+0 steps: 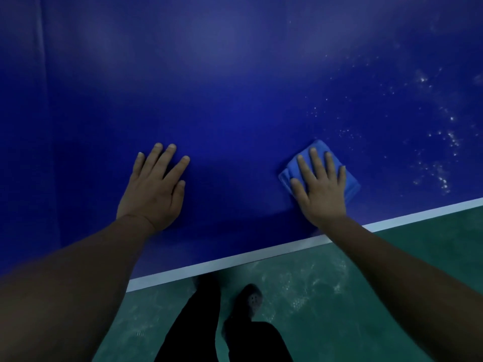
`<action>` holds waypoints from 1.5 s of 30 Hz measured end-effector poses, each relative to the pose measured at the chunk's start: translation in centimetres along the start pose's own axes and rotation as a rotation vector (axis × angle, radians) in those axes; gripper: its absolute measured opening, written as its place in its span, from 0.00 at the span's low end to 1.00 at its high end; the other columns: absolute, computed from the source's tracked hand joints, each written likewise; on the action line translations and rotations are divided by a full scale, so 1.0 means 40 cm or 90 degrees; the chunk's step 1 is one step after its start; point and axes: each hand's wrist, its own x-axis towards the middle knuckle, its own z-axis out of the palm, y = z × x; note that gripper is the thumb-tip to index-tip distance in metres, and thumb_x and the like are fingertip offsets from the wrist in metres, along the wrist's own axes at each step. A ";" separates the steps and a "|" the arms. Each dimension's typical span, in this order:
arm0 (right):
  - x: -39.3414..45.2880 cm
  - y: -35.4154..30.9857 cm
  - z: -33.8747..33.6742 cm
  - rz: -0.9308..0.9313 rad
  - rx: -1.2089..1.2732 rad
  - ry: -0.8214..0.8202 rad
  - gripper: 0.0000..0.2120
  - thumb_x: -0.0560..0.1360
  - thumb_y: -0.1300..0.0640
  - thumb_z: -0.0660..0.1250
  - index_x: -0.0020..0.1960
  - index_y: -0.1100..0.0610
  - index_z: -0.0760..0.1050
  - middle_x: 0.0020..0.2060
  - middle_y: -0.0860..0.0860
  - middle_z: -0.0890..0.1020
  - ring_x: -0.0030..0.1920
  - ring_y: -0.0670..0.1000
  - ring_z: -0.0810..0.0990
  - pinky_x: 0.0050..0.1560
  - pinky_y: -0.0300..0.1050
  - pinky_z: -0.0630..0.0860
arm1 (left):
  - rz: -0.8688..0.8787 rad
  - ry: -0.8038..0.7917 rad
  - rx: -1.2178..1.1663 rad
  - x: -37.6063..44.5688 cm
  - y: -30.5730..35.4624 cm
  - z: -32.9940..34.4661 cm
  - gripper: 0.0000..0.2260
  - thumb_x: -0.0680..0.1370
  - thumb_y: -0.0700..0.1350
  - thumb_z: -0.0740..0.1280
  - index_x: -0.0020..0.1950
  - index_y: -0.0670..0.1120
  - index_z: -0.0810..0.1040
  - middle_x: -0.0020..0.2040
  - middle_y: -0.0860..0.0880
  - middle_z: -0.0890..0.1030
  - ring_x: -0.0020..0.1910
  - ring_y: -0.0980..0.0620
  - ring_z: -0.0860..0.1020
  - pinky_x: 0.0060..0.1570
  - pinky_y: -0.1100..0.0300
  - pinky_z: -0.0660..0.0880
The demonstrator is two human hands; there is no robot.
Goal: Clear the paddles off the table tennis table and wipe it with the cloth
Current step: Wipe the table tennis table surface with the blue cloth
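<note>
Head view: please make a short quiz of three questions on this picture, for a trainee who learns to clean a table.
1. True or false: the right hand lies flat on the cloth.
2. Multiple choice: where do the white specks lie on the table? A) under the left hand B) to the right of the cloth C) on the white edge line
3. Fill in: the left hand rests with straight fingers on the bare ____.

Key: 1 true; 2 B; 3 table.
</note>
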 end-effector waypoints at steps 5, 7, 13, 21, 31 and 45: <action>-0.006 -0.033 0.011 -0.183 -0.042 -0.011 0.28 0.84 0.37 0.44 0.80 0.46 0.59 0.81 0.50 0.55 0.81 0.58 0.48 0.76 0.70 0.49 | -0.007 -0.008 0.005 0.005 0.007 -0.006 0.26 0.82 0.54 0.48 0.79 0.48 0.64 0.80 0.44 0.59 0.81 0.43 0.52 0.78 0.41 0.47; 0.004 -0.020 0.009 -0.256 -0.043 -0.015 0.27 0.84 0.38 0.47 0.80 0.46 0.60 0.81 0.50 0.56 0.81 0.59 0.49 0.75 0.70 0.50 | -0.013 -0.015 0.011 0.007 0.009 -0.004 0.27 0.82 0.55 0.49 0.78 0.47 0.66 0.80 0.44 0.60 0.81 0.43 0.53 0.78 0.42 0.47; 0.193 0.035 -0.042 -0.398 -0.053 -0.038 0.27 0.84 0.39 0.48 0.79 0.46 0.61 0.80 0.50 0.58 0.81 0.59 0.51 0.75 0.70 0.51 | -0.055 0.022 0.026 0.075 0.051 -0.010 0.27 0.82 0.54 0.50 0.75 0.42 0.70 0.78 0.41 0.64 0.79 0.41 0.57 0.77 0.37 0.48; 0.646 0.054 -0.121 -0.473 -0.071 -0.034 0.27 0.84 0.38 0.47 0.80 0.45 0.58 0.81 0.48 0.54 0.81 0.58 0.49 0.77 0.67 0.46 | -0.183 0.113 -0.058 0.484 0.145 -0.049 0.30 0.81 0.57 0.44 0.80 0.45 0.62 0.82 0.45 0.55 0.81 0.46 0.49 0.79 0.44 0.42; 1.211 0.024 -0.220 -0.318 -0.055 0.014 0.29 0.82 0.38 0.44 0.81 0.44 0.53 0.82 0.47 0.52 0.81 0.55 0.47 0.77 0.62 0.42 | -0.305 0.102 -0.037 0.635 0.162 -0.018 0.29 0.82 0.59 0.41 0.82 0.53 0.51 0.82 0.52 0.44 0.80 0.53 0.36 0.78 0.47 0.36; 1.255 -0.016 -0.234 -0.259 -0.037 0.020 0.27 0.84 0.40 0.47 0.81 0.43 0.52 0.82 0.46 0.50 0.81 0.55 0.45 0.77 0.63 0.41 | -0.306 0.081 -0.046 0.643 0.161 -0.031 0.27 0.81 0.56 0.46 0.80 0.51 0.57 0.81 0.50 0.53 0.81 0.50 0.46 0.78 0.44 0.44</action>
